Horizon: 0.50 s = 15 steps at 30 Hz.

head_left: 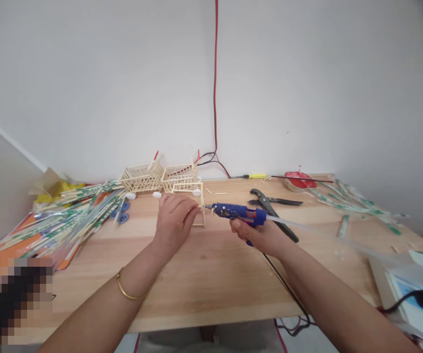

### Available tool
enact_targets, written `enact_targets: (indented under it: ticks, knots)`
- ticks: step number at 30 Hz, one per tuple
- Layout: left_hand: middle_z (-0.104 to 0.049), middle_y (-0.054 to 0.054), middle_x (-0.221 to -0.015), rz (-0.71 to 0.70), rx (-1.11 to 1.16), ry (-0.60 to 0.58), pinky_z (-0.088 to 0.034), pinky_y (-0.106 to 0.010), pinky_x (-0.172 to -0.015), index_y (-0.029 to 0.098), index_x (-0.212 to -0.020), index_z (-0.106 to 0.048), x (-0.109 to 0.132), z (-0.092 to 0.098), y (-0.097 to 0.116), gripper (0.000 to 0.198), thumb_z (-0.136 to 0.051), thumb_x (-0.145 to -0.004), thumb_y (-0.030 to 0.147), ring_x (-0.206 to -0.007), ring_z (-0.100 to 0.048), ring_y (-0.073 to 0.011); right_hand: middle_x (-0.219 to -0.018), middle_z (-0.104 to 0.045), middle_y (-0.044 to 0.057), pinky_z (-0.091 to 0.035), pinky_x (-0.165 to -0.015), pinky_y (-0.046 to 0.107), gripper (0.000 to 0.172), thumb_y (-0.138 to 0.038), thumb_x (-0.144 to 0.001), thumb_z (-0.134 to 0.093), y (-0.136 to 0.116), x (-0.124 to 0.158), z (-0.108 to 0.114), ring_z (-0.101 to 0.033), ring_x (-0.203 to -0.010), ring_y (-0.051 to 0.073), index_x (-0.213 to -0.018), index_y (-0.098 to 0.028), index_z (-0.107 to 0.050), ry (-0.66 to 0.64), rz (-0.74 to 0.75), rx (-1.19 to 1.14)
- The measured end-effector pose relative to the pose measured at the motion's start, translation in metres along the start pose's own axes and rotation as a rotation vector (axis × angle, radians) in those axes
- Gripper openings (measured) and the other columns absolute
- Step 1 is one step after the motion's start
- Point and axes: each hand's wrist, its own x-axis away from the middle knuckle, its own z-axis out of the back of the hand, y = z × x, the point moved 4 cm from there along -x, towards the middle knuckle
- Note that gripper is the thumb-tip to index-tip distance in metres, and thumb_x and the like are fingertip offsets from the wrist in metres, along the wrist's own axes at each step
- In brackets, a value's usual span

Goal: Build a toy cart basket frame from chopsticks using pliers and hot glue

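Note:
My left hand (174, 220) is closed in a pinch on a small frame of thin wooden sticks (199, 212) that stands on the wooden table (211, 274). My right hand (261, 235) grips a blue hot glue gun (236, 212) with a clear glue stick trailing out its back. The gun's nozzle points left and touches the stick frame beside my left fingers. Two finished stick carts (160, 177) stand behind, near the wall.
A heap of wrapped chopsticks (64, 218) lies at left with blue and white wheels (123, 212) beside it. Black cutters (272, 211), a yellow-handled screwdriver (257, 176), a red tape roll (299, 180) and more wrappers (358, 203) are at right. A white box (413, 299) sits at the near right edge.

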Motion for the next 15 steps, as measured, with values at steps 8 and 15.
enact_targets:
  ticks: [8,15]
  knots:
    - [-0.065,-0.003,-0.078,-0.001,-0.006,0.013,-0.036,-0.035,-0.078,0.019,-0.083,-0.059,0.0008,-0.0008,-0.0015,0.003,-0.057,-0.084,0.021,-0.079,-0.054,-0.0171,-0.054,-0.047,-0.002,-0.035,-0.048,0.023,0.04,-0.056,-0.082,-0.048,-0.0076,0.0006,-0.0036,-0.044,-0.051,0.01,-0.072,-0.018,-0.054,-0.008,-0.028,-0.003]
    - [-0.066,-0.003,-0.078,0.002,-0.006,0.009,-0.036,-0.035,-0.077,0.02,-0.081,-0.058,0.0006,0.0001,-0.0007,0.005,-0.055,-0.085,0.021,-0.078,-0.055,-0.0177,-0.057,-0.05,-0.001,-0.037,-0.048,0.023,0.039,-0.056,-0.083,-0.048,-0.0028,-0.001,-0.0044,-0.046,-0.053,0.011,-0.076,-0.019,-0.057,-0.006,0.003,-0.014]
